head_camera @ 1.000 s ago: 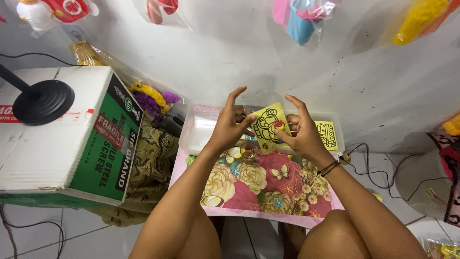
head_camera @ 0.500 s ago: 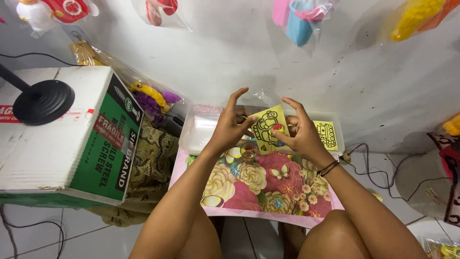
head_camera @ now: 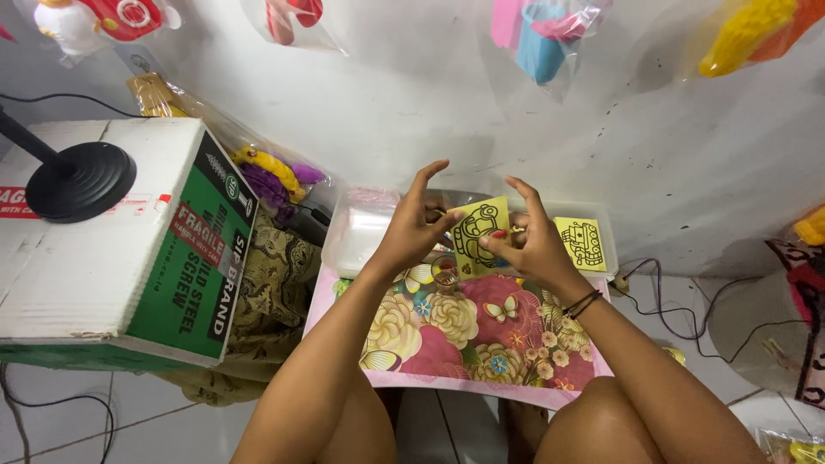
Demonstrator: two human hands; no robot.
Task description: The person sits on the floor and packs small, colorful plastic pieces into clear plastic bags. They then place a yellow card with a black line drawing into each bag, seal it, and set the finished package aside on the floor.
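While the person sits on the floor with both knees up, the left hand [head_camera: 412, 230] and the right hand [head_camera: 528, 241] meet over the flowered board [head_camera: 468, 331] and pinch a small yellow card [head_camera: 479, 234] with a black line drawing between thumb and fingertips; the other fingers of both hands are spread wide and hold nothing. The card stands tilted just above the far edge of the board, in front of a clear plastic tray [head_camera: 365, 228]. I think the grip is light, only at the edges, so the card could slip or bend if the fingers pull apart too strongly, and it could fall on the small round clear cup [head_camera: 445, 277] that stands on the board just under the hands and tip it over. A second yellow card [head_camera: 583, 243] lies beyond the board to the right, near a tangle of black cables [head_camera: 662, 305]. Left of the board stands a big cardboard box [head_camera: 112, 249], white on top and green on the side, with a red slanted label, and a black round lamp base [head_camera: 79, 179] rests on it. Behind the board, on the wall, hang clear bags of colourful toys [head_camera: 537, 30].
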